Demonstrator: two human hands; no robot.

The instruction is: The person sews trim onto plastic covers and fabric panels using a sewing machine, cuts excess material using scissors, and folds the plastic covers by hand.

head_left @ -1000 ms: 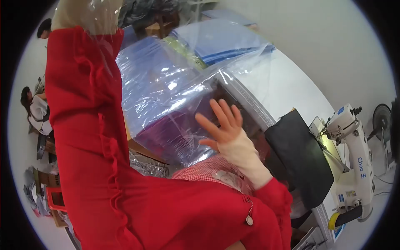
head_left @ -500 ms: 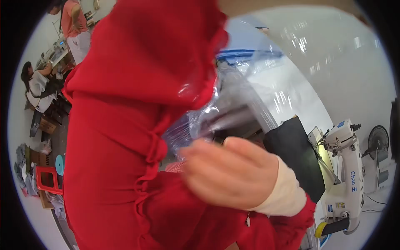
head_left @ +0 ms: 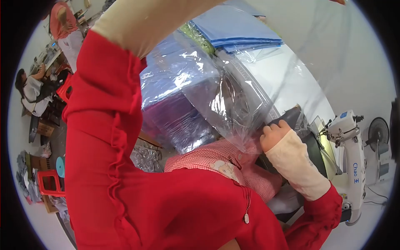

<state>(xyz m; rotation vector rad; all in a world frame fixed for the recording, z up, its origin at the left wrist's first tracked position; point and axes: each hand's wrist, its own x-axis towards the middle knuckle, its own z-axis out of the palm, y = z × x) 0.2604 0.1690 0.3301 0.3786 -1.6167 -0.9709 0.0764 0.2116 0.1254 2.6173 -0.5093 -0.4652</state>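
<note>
My right hand (head_left: pixel 276 136), in a cream cuff and red sleeve, has its fingers curled over the lower edge of a clear plastic bag (head_left: pixel 223 98). A folded black piece (head_left: pixel 287 118) lies right by these fingers, partly under clear film; whether the hand also grips it is unclear. My left arm crosses the top left in a red sleeve and a cream cuff (head_left: pixel 162 18). Most of my left hand is out of frame; only what looks like a fingertip (head_left: pixel 339 1) shows at the top edge, near the raised film.
Stacked blue plastic-wrapped packs (head_left: pixel 179 71) stand left of the bag. Blue folded sheets (head_left: pixel 237 31) and a ruler (head_left: pixel 250 83) lie on the white table (head_left: pixel 300 79). A sewing machine (head_left: pixel 350 158) stands at right. Two people work at far left, near a red stool (head_left: pixel 50 182).
My left arm has swung up and away, uncovering the wrapped packs. My right hand has moved right and up onto the bag's edge beside the black piece. The clear film is now spread higher.
</note>
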